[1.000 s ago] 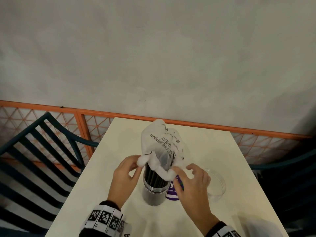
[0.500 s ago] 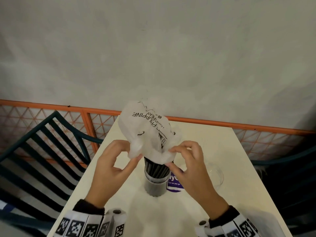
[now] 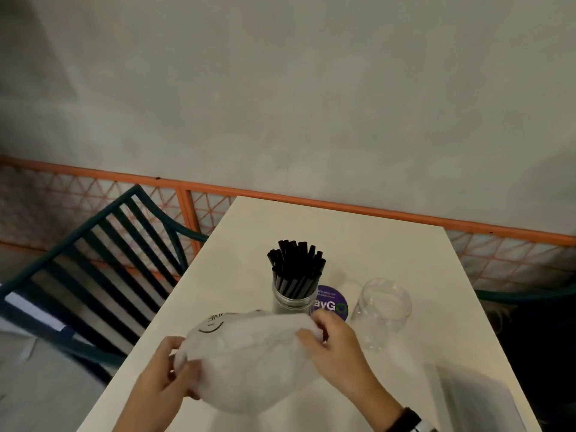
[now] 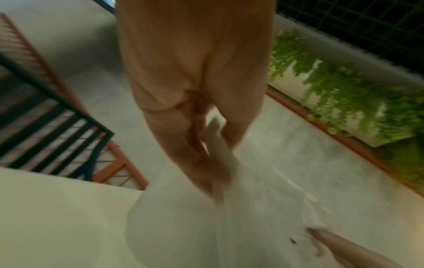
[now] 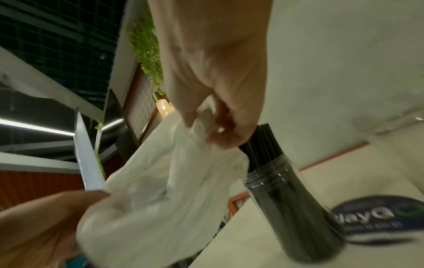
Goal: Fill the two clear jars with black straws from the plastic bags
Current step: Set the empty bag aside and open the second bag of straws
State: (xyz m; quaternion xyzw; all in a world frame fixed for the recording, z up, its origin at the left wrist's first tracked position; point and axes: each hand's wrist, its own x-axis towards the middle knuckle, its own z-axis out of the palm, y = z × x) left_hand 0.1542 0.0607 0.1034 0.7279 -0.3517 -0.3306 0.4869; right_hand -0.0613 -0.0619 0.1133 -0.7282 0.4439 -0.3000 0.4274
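Observation:
A clear jar [image 3: 290, 302] [image 5: 284, 204] stands upright mid-table, packed with black straws [image 3: 296, 266] [image 5: 263, 143] that stick out of its mouth. To its right stands a second clear jar [image 3: 381, 310] with nothing in it. A crumpled white plastic bag [image 3: 249, 360] [image 4: 229, 226] [image 5: 160, 190] hangs in front of the jars, stretched between both hands. My left hand [image 3: 168, 378] [image 4: 206, 148] pinches the bag's left end. My right hand [image 3: 330, 341] [image 5: 218, 127] pinches its right end, close to the straw tops.
A purple round sticker [image 3: 330, 302] [image 5: 376, 219] lies between the jars. Another clear plastic bag [image 3: 470, 397] lies at the table's near right corner. The white table [image 3: 358, 238] meets an orange railing [image 3: 343, 204] at the back. A dark slatted chair [image 3: 93, 263] stands to the left.
Both hands lifted the bag up off the straws, then brought it down toward me. The straws now stand uncovered in the jar.

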